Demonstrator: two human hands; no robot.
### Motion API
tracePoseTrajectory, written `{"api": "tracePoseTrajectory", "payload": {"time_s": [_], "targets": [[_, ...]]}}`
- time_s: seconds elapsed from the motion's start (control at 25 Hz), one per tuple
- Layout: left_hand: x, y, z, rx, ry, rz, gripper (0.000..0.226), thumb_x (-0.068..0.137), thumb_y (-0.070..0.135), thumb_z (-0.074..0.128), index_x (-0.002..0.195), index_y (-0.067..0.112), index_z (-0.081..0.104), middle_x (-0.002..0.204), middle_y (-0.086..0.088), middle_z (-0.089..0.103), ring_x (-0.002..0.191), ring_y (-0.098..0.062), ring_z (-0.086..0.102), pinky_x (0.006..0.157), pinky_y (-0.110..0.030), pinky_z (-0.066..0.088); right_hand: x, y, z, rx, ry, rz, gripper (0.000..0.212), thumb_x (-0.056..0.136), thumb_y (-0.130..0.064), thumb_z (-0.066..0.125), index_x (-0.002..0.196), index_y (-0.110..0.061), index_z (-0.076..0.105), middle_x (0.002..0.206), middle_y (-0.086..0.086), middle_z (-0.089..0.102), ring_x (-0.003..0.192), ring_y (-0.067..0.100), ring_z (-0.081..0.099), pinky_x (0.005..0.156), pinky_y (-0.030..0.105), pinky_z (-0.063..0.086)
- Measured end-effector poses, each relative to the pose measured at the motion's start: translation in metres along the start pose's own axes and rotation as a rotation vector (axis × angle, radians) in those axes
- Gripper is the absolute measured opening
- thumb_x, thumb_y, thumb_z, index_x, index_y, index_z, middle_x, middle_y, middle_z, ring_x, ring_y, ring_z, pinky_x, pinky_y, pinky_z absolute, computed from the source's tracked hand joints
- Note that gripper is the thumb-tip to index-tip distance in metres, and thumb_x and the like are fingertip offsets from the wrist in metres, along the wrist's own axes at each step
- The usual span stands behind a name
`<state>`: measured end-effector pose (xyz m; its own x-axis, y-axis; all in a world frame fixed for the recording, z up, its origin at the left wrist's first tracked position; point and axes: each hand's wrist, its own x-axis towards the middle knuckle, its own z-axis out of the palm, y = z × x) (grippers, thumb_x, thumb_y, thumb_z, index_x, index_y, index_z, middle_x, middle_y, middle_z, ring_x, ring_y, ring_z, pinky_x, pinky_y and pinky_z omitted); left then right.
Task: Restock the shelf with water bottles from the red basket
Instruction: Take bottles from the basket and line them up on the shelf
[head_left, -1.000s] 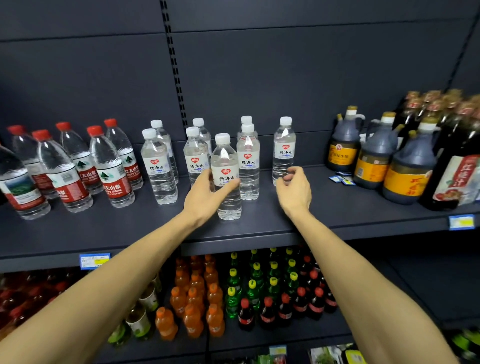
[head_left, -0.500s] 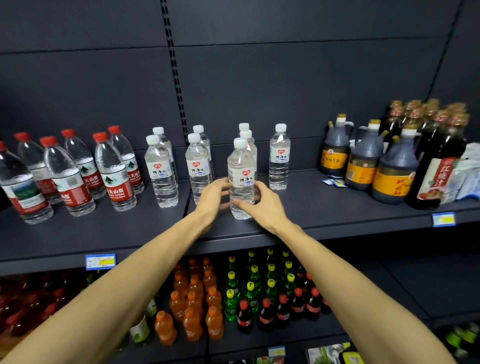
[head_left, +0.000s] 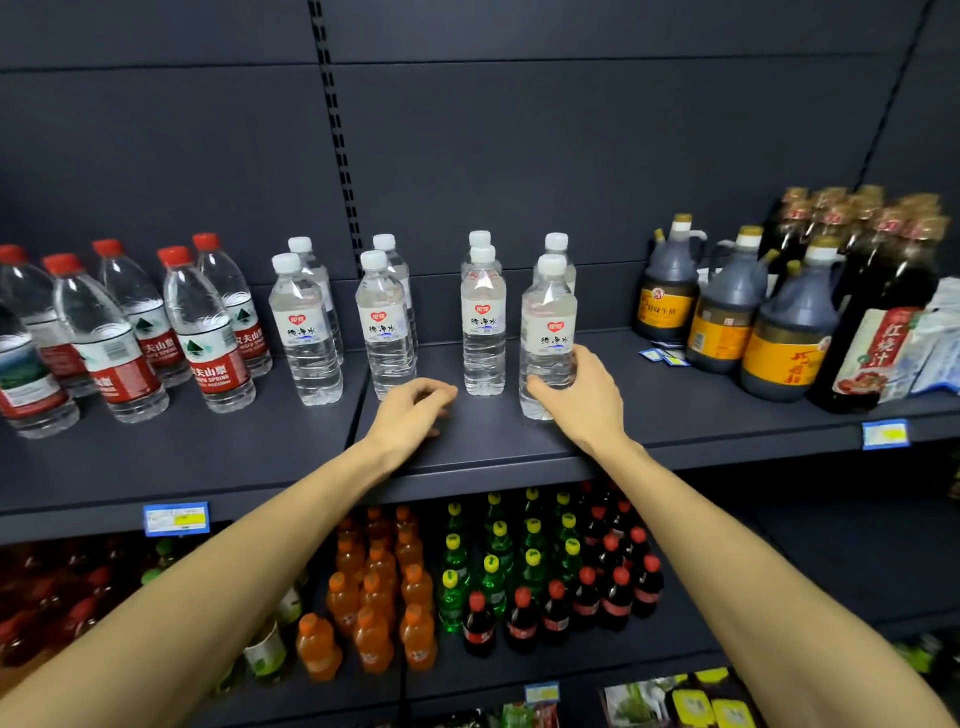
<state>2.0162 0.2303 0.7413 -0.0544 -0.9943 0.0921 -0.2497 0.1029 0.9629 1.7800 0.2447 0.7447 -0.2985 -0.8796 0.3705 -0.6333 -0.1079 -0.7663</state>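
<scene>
Water bottles: eight white-capped on shelf; right hand grips one.

Dark shelf, red-capped water bottles, white-capped water bottles, dark sauce jugs standing on it

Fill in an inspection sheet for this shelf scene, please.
Surface: dark shelf, upright bottles in rows.
Job's things: white-cap water bottles; front right bottle held. Red basket not in view.
Clutter: red-cap bottles at left, sauce jugs at right, small packets.
Hands: right hand grips the bottle; left hand loosely curled, holds nothing.
Cables: nothing seen.
Surroundings: soda bottles below, price tags.
</scene>
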Motion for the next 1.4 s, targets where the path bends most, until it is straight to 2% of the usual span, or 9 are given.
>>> {"api": "tracePoseTrajectory", "payload": {"time_s": [0.2, 0.32, 0.44, 0.56, 0.76, 0.84, 1.08, 1.24, 1.4], "targets": [[0.003, -0.007, -0.006, 0.124, 0.009, 0.088, 0.011, 0.098, 0.014, 0.066, 0.093, 0.024, 0.07, 0.097, -0.01, 0.072, 0.088, -0.021, 0.067, 0.067, -0.029, 0.056, 0.03, 0.012, -0.007, 0.077, -0.094, 0.066, 0.052, 0.073, -0.049, 0.071, 0.12, -0.03, 0.059, 0.114, -0.009, 0.066, 0.101, 0.016, 0.063, 0.09, 0.038, 0.051], [0.006, -0.012, -0.019, 0.202, 0.087, 0.118, 0.011, 0.096, 0.013, 0.066, 0.094, 0.023, 0.071, 0.082, -0.008, 0.073, 0.069, -0.015, 0.066, 0.054, -0.026, 0.053, 0.051, 0.02, -0.011, 0.441, -0.122, 0.241, 0.056, 0.068, -0.028, 0.069, 0.123, -0.017, 0.062, 0.112, -0.001, 0.07, 0.102, 0.017, 0.065, 0.094, 0.038, 0.052], [0.01, -0.02, -0.031, 0.234, 0.13, 0.115, 0.015, 0.095, 0.013, 0.066, 0.092, 0.027, 0.072, 0.082, -0.005, 0.074, 0.061, -0.014, 0.067, 0.057, -0.028, 0.051, 0.077, 0.034, -0.014, 0.549, 0.053, 0.35, 0.056, 0.078, -0.02, 0.065, 0.134, -0.017, 0.059, 0.122, 0.008, 0.069, 0.096, 0.019, 0.063, 0.084, 0.04, 0.056], [0.013, -0.026, -0.038, 0.284, 0.118, 0.108, 0.014, 0.095, 0.013, 0.065, 0.094, 0.024, 0.072, 0.089, -0.007, 0.076, 0.058, -0.012, 0.067, 0.055, -0.025, 0.051, 0.098, 0.041, -0.01, 0.511, -0.099, 0.387, 0.057, 0.093, -0.017, 0.069, 0.146, -0.014, 0.049, 0.129, 0.008, 0.064, 0.093, 0.021, 0.064, 0.07, 0.032, 0.055], [0.023, -0.029, -0.043, 0.333, 0.121, 0.111, 0.014, 0.094, 0.015, 0.065, 0.092, 0.027, 0.072, 0.082, 0.002, 0.074, 0.057, -0.012, 0.069, 0.065, -0.026, 0.05, 0.117, 0.038, 0.002, 0.359, -0.26, 0.323, 0.032, 0.091, -0.004, 0.07, 0.122, -0.012, 0.065, 0.082, 0.002, 0.066, 0.061, 0.01, 0.054, 0.044, 0.017, 0.046], [0.027, -0.032, -0.043, 0.318, 0.11, 0.091, 0.009, 0.089, 0.021, 0.067, 0.091, 0.028, 0.072, 0.084, 0.003, 0.075, 0.057, -0.012, 0.069, 0.07, -0.028, 0.053, 0.123, 0.038, 0.006, 0.323, -0.275, 0.283, 0.019, 0.091, -0.005, 0.073, 0.106, -0.014, 0.067, 0.078, 0.002, 0.064, 0.058, 0.009, 0.05, 0.04, 0.014, 0.042], [0.036, -0.042, -0.043, 0.385, 0.084, 0.025, 0.03, 0.069, 0.051, 0.063, 0.092, 0.034, 0.074, 0.083, 0.019, 0.076, 0.068, -0.007, 0.072, 0.092, -0.039, 0.057, 0.148, 0.036, 0.019, 0.221, -0.277, 0.262, 0.028, 0.093, -0.007, 0.067, 0.07, -0.018, 0.057, 0.073, -0.004, 0.057, 0.077, 0.014, 0.048, 0.055, 0.019, 0.04], [0.037, -0.041, -0.044, 0.392, 0.062, 0.013, 0.043, 0.062, 0.061, 0.059, 0.092, 0.033, 0.073, 0.084, 0.015, 0.077, 0.072, -0.012, 0.073, 0.094, -0.04, 0.056, 0.138, 0.043, 0.017, 0.423, -0.156, 0.314, 0.004, 0.093, -0.008, 0.068, 0.094, -0.011, 0.069, 0.078, -0.003, 0.066, 0.068, 0.01, 0.056, 0.048, 0.014, 0.046], [0.038, -0.038, -0.045, 0.402, 0.073, 0.015, 0.032, 0.068, 0.054, 0.063, 0.09, 0.033, 0.073, 0.08, 0.015, 0.077, 0.071, -0.013, 0.072, 0.092, -0.039, 0.057, 0.111, 0.04, 0.012, 0.706, 0.085, 0.36, 0.028, 0.099, -0.023, 0.051, 0.101, -0.008, 0.074, 0.081, 0.002, 0.075, 0.077, 0.022, 0.067, 0.066, 0.032, 0.053]]}}
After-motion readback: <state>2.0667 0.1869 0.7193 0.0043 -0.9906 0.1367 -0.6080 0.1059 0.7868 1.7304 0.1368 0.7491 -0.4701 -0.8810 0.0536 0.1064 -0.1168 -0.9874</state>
